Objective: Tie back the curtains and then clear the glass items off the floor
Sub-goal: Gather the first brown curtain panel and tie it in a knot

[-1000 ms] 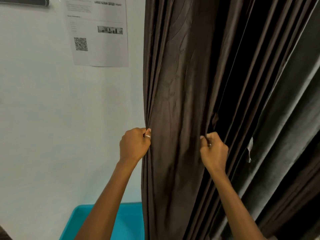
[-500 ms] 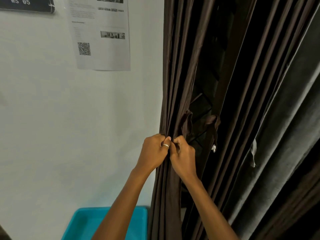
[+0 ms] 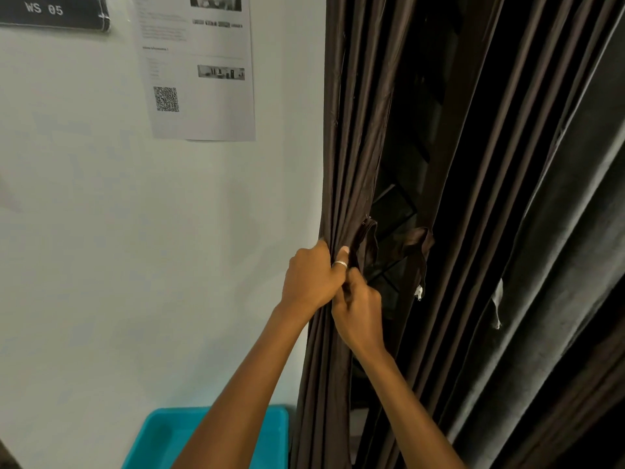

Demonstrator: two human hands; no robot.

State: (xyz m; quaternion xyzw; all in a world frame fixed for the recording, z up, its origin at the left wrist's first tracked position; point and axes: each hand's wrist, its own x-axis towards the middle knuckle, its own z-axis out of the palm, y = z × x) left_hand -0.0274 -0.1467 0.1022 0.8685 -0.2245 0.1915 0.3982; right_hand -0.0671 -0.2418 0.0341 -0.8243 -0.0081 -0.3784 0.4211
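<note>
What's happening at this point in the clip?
A person is bunching the brown curtain against the wall. The left hand and right hand are closed on the gathered folds, close together, by a loose fabric strip. No tie goes around the bunch yet. A turquoise bin sits below; no glass items are in view.

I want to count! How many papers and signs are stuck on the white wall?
2: a dark sign at the top left corner, and a white printed sheet to its right. More may lie outside the view.
</note>
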